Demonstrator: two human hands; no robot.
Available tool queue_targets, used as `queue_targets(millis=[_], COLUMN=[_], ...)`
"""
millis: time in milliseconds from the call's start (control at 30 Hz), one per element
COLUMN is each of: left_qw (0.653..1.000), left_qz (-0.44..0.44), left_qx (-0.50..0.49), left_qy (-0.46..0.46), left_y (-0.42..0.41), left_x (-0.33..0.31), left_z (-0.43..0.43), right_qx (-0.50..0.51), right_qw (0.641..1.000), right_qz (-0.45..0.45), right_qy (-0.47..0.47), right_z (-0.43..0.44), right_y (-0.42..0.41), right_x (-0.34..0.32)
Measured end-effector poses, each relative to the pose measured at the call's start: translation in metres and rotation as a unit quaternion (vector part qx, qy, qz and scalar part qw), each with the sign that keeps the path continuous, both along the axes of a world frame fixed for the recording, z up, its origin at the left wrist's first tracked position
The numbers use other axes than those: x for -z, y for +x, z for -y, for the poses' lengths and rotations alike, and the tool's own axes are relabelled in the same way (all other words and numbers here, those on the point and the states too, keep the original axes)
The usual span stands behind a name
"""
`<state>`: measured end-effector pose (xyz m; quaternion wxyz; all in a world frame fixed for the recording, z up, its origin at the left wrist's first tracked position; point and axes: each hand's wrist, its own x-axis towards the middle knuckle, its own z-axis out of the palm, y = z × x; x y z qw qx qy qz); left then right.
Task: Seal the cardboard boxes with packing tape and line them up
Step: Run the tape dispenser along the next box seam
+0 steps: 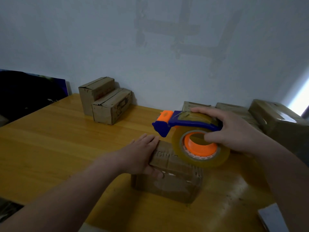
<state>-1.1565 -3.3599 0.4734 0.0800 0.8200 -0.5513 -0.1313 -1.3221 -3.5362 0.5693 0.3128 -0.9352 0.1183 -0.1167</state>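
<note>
Your left hand (138,154) lay flat, fingers together and stretched out, pressed on the left top edge of one cardboard box (168,174) that sat on the yellow wooden table (50,148), directly beneath your palm and running off to its right. Your right hand (234,131) was clamped around one tape dispenser (187,124), blue with an orange tip, thumb hooked into the orange core of the single roll of clear tape (200,148); the dispenser hovered just above the far right part of that box, its nose pointing toward your left fingertips and close to them. Whether the tape was touching the cardboard could not be told. Clear tape already showed glossy across the near face of the box. Well beyond your left hand, against the wall (117,39), stood two more boxes touching each other: a taller one (95,91) behind and a lower one (111,106) in front. Past your right hand, partly hidden by it and by the dispenser, three further boxes (275,118) sat in a row by the wall, blurred and dim. That made six boxes counted, two hands, one dispenser, one roll.
</note>
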Motion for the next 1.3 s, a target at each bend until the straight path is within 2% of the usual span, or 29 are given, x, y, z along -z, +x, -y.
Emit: queue_targets(millis=[100,167,200,233,300,333,400,500,700,1000,1300], left_qw=[0.990,0.946,0.903,0.844,0.714,0.673,0.643,0.635,0.595,0.576,0.658], left_qz=[-0.123,-0.254,-0.323,-0.403,-0.561,-0.614,-0.661,-0.665,-0.673,-0.683,-0.587], left_qx=[-0.040,-0.112,-0.158,-0.212,-0.289,-0.299,-0.296,-0.299,-0.335,-0.353,-0.360], left_qy=[-0.056,-0.169,-0.236,-0.285,-0.303,-0.285,-0.248,-0.255,-0.284,-0.278,-0.307], left_y=[-0.001,-0.002,-0.001,0.001,0.002,0.001,-0.003,-0.009,-0.014,-0.012,0.009], left_x=[-0.016,-0.028,-0.032,-0.034,-0.038,-0.039,-0.043,-0.045,-0.044,-0.035,-0.031], left_z=[-0.012,-0.020,-0.021,-0.020,-0.017,-0.015,-0.012,-0.005,-0.001,0.002,-0.013], right_qx=[-0.008,-0.010,-0.011,-0.012,-0.018,-0.021,-0.024,-0.030,-0.044,-0.064,-0.096], right_qw=[1.000,1.000,1.000,1.000,0.999,1.000,1.000,1.000,0.999,0.998,0.993], right_qz=[0.003,0.010,0.015,0.018,0.017,0.015,0.009,0.004,0.004,0.013,-0.056], right_qy=[-0.009,0.003,0.014,0.023,0.022,0.013,0.001,0.007,0.005,-0.012,-0.043], right_z=[0.001,0.002,0.003,0.004,0.005,0.005,0.004,0.004,0.004,-0.001,0.001], right_y=[0.000,-0.001,-0.002,-0.003,-0.003,-0.003,-0.002,-0.001,-0.001,0.002,0.010], right_x=[0.002,0.004,0.004,0.005,0.006,0.006,0.007,0.007,0.007,0.007,-0.011])
